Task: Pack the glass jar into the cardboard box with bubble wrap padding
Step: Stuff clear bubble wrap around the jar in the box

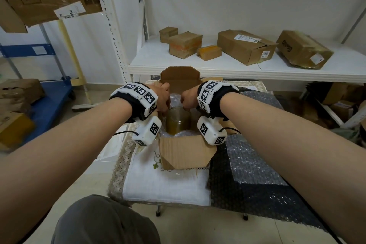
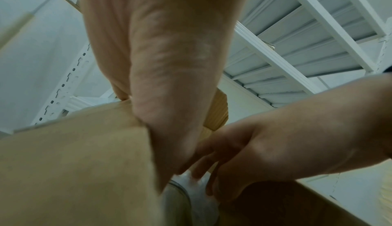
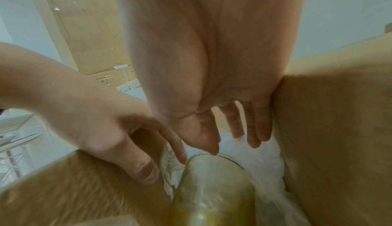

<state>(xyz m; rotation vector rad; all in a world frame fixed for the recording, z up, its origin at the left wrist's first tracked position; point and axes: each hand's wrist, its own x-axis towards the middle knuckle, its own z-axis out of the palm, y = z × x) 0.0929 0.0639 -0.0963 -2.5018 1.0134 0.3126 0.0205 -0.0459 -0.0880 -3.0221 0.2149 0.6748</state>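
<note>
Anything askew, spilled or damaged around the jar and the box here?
Nothing spilled or broken. The glass jar stands upright in the open cardboard box with bubble wrap around it. Both hands, left hand and right hand, reach in with straight fingers. Shelf boxes look dented.

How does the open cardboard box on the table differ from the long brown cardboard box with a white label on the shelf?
The open cardboard box has its flaps spread; the long brown cardboard box is mostly closed, one end flap lifting. The open box holds a clear glass jar and clear bubble wrap; the long box's contents are hidden. The long box carries a white label; none shows on the open box. Both are plain brown cardboard.
</note>
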